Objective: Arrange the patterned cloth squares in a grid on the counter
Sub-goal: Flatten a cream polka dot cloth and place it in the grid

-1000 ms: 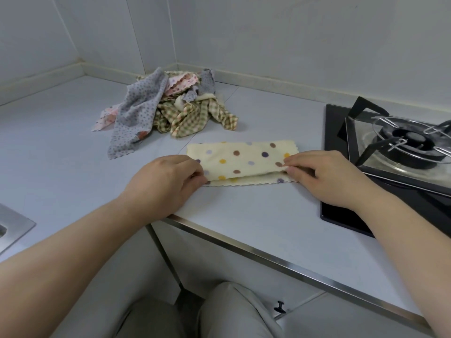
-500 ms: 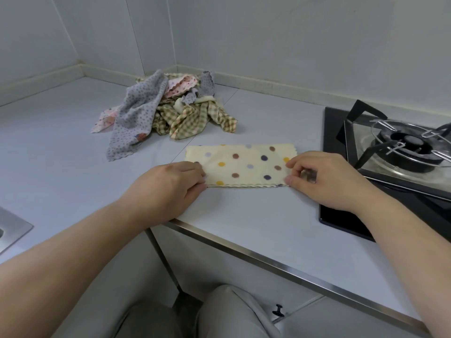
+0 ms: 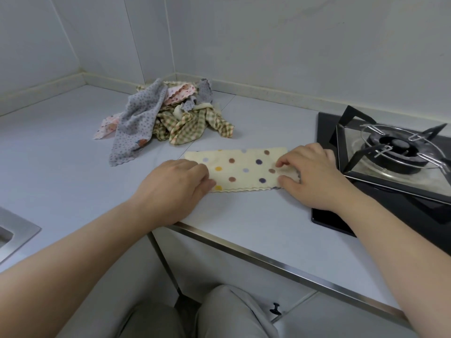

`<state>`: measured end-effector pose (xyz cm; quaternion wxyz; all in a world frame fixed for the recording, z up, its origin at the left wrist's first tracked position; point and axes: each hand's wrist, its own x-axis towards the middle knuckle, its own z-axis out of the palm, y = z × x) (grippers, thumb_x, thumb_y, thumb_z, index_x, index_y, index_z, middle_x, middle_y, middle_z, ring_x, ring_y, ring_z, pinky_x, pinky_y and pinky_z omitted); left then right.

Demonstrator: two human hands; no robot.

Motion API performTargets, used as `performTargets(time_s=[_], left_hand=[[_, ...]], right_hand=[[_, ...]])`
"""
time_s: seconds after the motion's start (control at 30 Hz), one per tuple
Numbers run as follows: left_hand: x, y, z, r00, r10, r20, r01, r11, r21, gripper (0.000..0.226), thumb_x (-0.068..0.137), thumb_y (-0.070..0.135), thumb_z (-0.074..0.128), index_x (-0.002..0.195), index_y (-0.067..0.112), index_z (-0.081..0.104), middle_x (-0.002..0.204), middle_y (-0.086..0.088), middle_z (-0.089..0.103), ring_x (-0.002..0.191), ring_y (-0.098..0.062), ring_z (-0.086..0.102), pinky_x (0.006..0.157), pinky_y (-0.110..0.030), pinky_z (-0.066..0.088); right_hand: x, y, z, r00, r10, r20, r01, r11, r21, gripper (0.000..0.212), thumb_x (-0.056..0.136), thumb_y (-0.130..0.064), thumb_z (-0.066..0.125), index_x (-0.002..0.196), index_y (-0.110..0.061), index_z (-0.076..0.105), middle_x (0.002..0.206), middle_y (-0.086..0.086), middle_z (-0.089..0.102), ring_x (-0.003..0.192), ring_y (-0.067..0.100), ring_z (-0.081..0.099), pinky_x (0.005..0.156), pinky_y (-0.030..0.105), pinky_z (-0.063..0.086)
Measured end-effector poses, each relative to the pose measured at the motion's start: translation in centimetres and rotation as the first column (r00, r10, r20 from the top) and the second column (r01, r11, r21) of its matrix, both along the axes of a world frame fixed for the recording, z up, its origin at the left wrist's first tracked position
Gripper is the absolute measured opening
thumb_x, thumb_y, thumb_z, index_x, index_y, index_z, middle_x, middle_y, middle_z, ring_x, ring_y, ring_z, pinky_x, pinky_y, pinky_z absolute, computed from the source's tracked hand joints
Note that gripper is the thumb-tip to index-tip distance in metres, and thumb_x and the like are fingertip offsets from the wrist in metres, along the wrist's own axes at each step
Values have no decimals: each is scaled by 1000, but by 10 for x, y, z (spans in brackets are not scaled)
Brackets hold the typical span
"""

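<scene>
Pinching both ends of a cream polka-dot cloth [image 3: 244, 168] of soft towelling, I have it lying flat on the pale grey counter [image 3: 73, 167], doubled over into a long strip with its wavy edge towards me, not far from the counter's steel front trim [image 3: 268, 261]. My left hand [image 3: 175, 189] sits on the strip's left end, knuckles up, fingers curled down onto the fabric and thumb tucked against the near corner, so that end is clamped between them. My right hand [image 3: 314, 176] is at the other end, forefinger and thumb bent round the short edge and gripping it; a little of the fabric bunches up between them. Farther back, towards the corner of the white tiled walls, lies a loose pile of cloth squares [image 3: 180, 118]: a grey cloth with small dots [image 3: 136, 128] draped over the left side, a green and tan checked cloth [image 3: 192, 129] crumpled to the right, a pink flowered cloth [image 3: 180, 93] on top. Just beside my right hand begins the black glass gas hob [image 3: 366, 211] with its round burner [image 3: 400, 146] and metal pan supports. At the far left edge shows the rim of a steel sink [image 3: 17, 236].
</scene>
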<state>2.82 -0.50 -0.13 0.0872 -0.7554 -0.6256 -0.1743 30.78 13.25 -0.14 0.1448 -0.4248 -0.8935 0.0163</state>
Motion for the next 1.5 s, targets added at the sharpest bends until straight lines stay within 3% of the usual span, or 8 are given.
performTargets(time_s=[0.17, 0.3, 0.73, 0.97, 1.1, 1.2, 1.33, 1.5], left_hand=[[31, 30, 24, 997, 75, 10, -74, 995, -60, 36, 105, 25, 46, 137, 11, 52, 141, -4, 53, 130, -24, 46, 103, -33, 35], [44, 74, 11, 979, 202, -39, -205, 941, -268, 60, 103, 26, 48, 155, 6, 27, 164, -13, 23, 152, -30, 19, 122, -41, 21], [26, 68, -20, 931, 365, -21, -329, 811, -484, 67, 105, 55, 9, 162, 24, -3, 170, 1, -7, 156, -28, -9, 126, -48, -2], [7, 70, -2, 880, 423, -218, -464, 665, -585, 72, 104, 55, 12, 160, 15, -8, 169, -11, -6, 156, -32, 0, 123, -55, 13], [6, 80, 13, 873, 350, -340, -484, 707, -516, 46, 105, 37, 29, 149, 24, 35, 132, -9, 49, 120, -32, 51, 88, -48, 50], [-2, 78, 11, 862, 442, -249, -503, 812, -296, 25, 106, 37, 43, 101, 17, 58, 87, 1, 56, 88, -24, 58, 70, -39, 52], [-21, 85, 7, 889, 443, -112, -457, 871, -180, 31, 101, 40, 51, 88, 19, 70, 74, 0, 64, 67, -20, 58, 50, -28, 38], [-28, 86, 7, 914, 403, 52, -383, 897, -221, 21, 101, 33, 55, 87, 18, 52, 82, -2, 58, 75, -23, 53, 58, -34, 39]], right_hand=[[-40, -4, 15, 986, 135, 94, -135, 991, -7, 41, 103, -31, 39, 140, -18, 51, 143, -3, 52, 140, 22, 39, 112, 39, 28], [-74, -4, 11, 976, 122, 178, -90, 980, -180, 59, 105, -23, 34, 161, -10, 18, 169, 5, 15, 156, 23, 12, 126, 37, 13], [-67, 13, -19, 985, -85, 149, 126, 948, -293, 61, 109, -39, 17, 161, -8, 15, 170, 7, 12, 156, 22, 9, 127, 41, 12], [-51, 21, -12, 940, -293, 172, 330, 909, -254, 61, 108, -41, 13, 154, -6, 32, 161, 9, 33, 148, 26, 29, 119, 47, 20], [-53, 19, -2, 919, -321, 231, 360, 920, -156, 33, 104, -27, 37, 128, -13, 55, 128, 7, 59, 117, 29, 53, 94, 40, 37], [-50, 19, 4, 921, -351, 171, 378, 911, -163, 32, 94, -17, 50, 125, -14, 58, 123, 9, 61, 112, 32, 55, 89, 39, 40], [-52, 25, -1, 934, -356, 10, 350, 911, -220, 48, 96, -13, 47, 143, -22, 52, 138, 12, 49, 131, 32, 41, 105, 43, 37], [-55, 29, -2, 925, -374, -62, 339, 890, -304, 42, 97, -15, 40, 131, -32, 59, 131, 6, 46, 131, 28, 33, 106, 39, 33]])
